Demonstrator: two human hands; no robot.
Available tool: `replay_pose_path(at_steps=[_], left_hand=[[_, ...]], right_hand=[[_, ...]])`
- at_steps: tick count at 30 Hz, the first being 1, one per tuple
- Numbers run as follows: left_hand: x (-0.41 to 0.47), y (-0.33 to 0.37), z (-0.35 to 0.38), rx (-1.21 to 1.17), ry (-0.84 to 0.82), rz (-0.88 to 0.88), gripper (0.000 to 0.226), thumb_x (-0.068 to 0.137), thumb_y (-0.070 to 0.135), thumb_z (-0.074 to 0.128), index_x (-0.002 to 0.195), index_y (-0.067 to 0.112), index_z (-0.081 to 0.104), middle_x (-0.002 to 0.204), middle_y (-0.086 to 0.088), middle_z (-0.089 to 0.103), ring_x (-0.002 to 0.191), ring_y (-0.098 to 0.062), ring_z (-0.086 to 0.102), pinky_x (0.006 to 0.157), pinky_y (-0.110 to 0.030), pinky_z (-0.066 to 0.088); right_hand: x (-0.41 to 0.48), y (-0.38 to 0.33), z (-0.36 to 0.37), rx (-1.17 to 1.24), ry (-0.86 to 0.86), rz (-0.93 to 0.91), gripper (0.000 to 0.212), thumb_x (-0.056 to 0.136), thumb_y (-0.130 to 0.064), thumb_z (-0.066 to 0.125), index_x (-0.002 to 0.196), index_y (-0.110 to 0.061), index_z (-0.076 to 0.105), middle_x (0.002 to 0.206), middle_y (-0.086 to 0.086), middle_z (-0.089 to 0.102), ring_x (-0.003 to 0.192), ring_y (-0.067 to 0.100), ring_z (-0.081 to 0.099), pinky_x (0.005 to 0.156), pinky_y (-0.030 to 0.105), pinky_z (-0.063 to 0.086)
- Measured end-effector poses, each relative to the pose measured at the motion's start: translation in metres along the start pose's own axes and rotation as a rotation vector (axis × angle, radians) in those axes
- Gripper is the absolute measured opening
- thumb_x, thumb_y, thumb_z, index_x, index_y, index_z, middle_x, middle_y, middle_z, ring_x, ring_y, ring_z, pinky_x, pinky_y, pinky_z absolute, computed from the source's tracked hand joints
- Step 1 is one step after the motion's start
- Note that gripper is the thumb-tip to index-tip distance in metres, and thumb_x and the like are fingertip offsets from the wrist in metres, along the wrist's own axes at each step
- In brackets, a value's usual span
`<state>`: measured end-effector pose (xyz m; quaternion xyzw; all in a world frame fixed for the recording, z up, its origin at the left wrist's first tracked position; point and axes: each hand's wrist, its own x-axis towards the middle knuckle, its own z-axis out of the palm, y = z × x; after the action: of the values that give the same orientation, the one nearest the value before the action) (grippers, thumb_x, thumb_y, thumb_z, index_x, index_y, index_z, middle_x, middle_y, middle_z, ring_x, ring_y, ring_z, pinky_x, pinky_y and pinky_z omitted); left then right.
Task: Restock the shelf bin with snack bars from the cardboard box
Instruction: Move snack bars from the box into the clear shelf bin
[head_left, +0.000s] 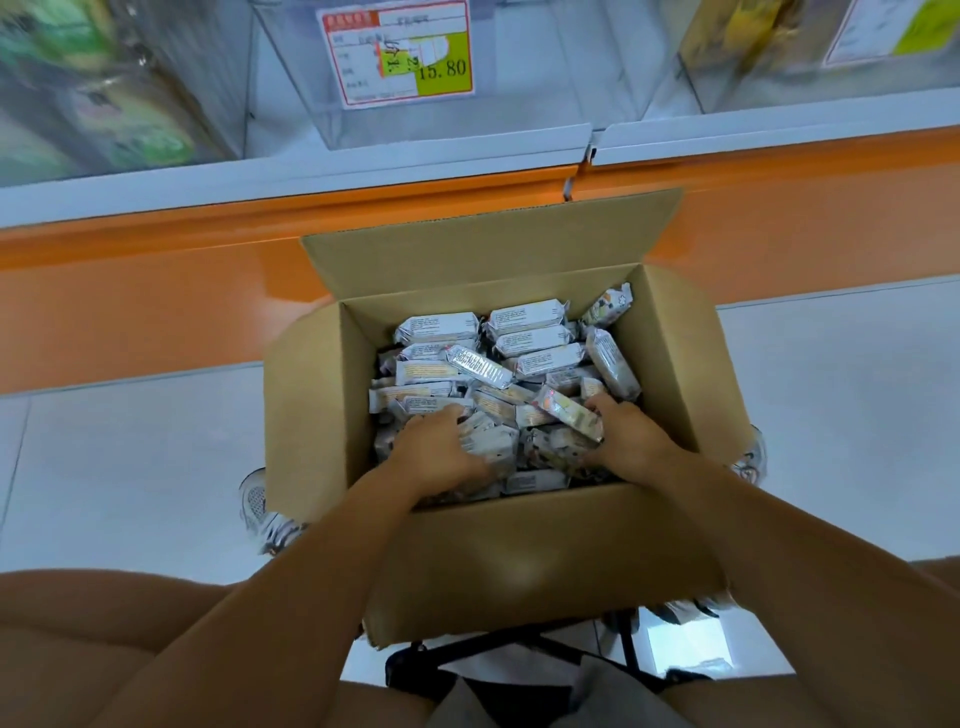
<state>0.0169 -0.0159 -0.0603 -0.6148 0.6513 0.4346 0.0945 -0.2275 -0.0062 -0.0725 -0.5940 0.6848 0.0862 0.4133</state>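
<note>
Floor (130, 467): pale tiles, running up to the foot of the shelf at its far edge.
Shelf (363, 166): white ledge across the top of the view, with an orange band (156, 291) beneath it.
Cardboard box (519, 545): stands open on the floor against the orange band. All its flaps are folded outward, and the far flap leans up toward the ledge.
Shelf bin (519, 114): a clear bin on the shelf, straight above the box's far edge. No bars can be made out in the part that shows.
Neighbouring bins: the left bin (93, 88) holds blurred green packs and the right bin (753, 36) holds yellow ones.
Snack bars (524, 358): silver-white wrappers heaped loosely across the whole box. One bar is propped in the far right corner.
Left hand (441, 452): down in the near left corner of the box, fingers curled over a clutch of bars.
Right hand (628, 441): in the near right corner, fingers and thumb closed round several bars.
Price label (397, 52): red-bordered, with a green patch reading 15.80, on the front of the shelf bin.
Shoes: a pale shoe shows on the floor outside each side flap, the left (260, 512) and the right (753, 457).
</note>
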Motion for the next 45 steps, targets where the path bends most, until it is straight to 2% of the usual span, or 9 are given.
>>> replay_pose_path(at_steps=[4,10,16,19,21,25,29,34,45], left_hand=[[-0.009,0.001,-0.011,-0.436,-0.004,-0.027,0.063,0.085,0.018,0.069,0.141,0.015,0.041,0.118,0.005,0.057,0.097,-0.019,0.063,0.074,-0.033,0.052],[-0.024,0.025,-0.026,-0.875,0.002,-0.075,0.049,0.067,0.035,0.066,0.108,0.017,0.045,0.099,0.001,0.050,0.087,-0.017,0.048,0.076,-0.036,0.037],[-0.039,0.049,-0.041,-1.319,0.014,0.041,0.082,0.058,0.028,0.077,0.134,0.016,0.049,0.128,-0.015,0.064,0.118,-0.034,0.061,0.099,-0.060,0.048],[-0.042,0.047,-0.048,-1.298,0.039,0.034,0.092,0.055,0.041,0.093,0.136,0.025,0.052,0.131,-0.004,0.064,0.129,-0.029,0.053,0.105,-0.056,0.043],[-0.051,0.047,-0.054,-1.278,0.030,0.074,0.059,0.067,0.029,0.087,0.121,0.019,0.066,0.119,-0.008,0.071,0.119,-0.032,0.062,0.100,-0.055,0.048],[-0.070,0.053,-0.069,-1.248,0.086,0.104,0.028,0.079,0.013,0.074,0.108,0.013,0.071,0.107,-0.010,0.075,0.101,-0.029,0.070,0.087,-0.049,0.056],[-0.086,0.059,-0.090,-1.236,0.124,0.124,0.018,0.085,0.021,0.072,0.101,0.017,0.068,0.081,0.014,0.076,0.074,0.005,0.070,0.060,-0.027,0.054],[-0.111,0.077,-0.140,-1.086,0.168,0.249,0.070,0.050,0.038,0.087,0.116,0.020,0.068,0.114,-0.002,0.073,0.117,-0.027,0.062,0.104,-0.056,0.044],[-0.170,0.105,-0.274,-1.034,0.547,0.524,0.035,0.078,0.013,0.077,0.108,0.023,0.062,0.100,-0.003,0.075,0.097,-0.023,0.070,0.089,-0.043,0.052]], right_hand=[[-0.005,-0.012,-0.005,0.202,0.067,-0.012,0.058,0.085,-0.030,0.070,0.132,-0.014,0.041,0.116,0.006,0.059,0.098,0.024,0.059,0.079,0.038,0.050],[-0.032,-0.066,-0.020,0.666,0.114,-0.185,0.033,0.086,-0.033,0.069,0.112,-0.022,0.052,0.097,-0.006,0.065,0.083,0.001,0.063,0.074,0.025,0.053],[-0.058,-0.102,-0.024,0.771,0.158,-0.292,0.034,0.085,-0.047,0.065,0.114,-0.041,0.049,0.107,-0.018,0.066,0.100,0.003,0.062,0.091,0.034,0.050],[-0.069,-0.107,-0.023,0.746,0.161,-0.327,0.032,0.086,-0.049,0.061,0.115,-0.048,0.047,0.110,-0.012,0.064,0.103,0.011,0.062,0.093,0.042,0.050],[-0.076,-0.112,-0.025,0.707,0.169,-0.336,0.025,0.088,-0.044,0.057,0.111,-0.049,0.047,0.116,0.004,0.059,0.103,0.022,0.060,0.091,0.044,0.049],[-0.091,-0.116,-0.031,0.629,0.227,-0.378,0.025,0.095,-0.027,0.053,0.116,-0.040,0.048,0.115,0.003,0.046,0.074,0.003,0.054,0.069,0.016,0.046],[-0.108,-0.115,-0.045,0.648,0.296,-0.414,0.054,0.091,-0.026,0.062,0.136,-0.040,0.035,0.126,-0.010,0.050,0.102,0.001,0.055,0.085,0.017,0.049],[-0.132,-0.132,-0.084,0.623,0.497,-0.549,0.051,0.086,-0.025,0.069,0.126,-0.045,0.044,0.113,-0.019,0.055,0.097,-0.008,0.055,0.076,0.005,0.042],[-0.149,-0.182,-0.218,0.273,0.879,-0.578,0.041,0.084,-0.026,0.071,0.119,-0.042,0.057,0.099,-0.023,0.060,0.088,-0.007,0.057,0.070,0.009,0.045]])
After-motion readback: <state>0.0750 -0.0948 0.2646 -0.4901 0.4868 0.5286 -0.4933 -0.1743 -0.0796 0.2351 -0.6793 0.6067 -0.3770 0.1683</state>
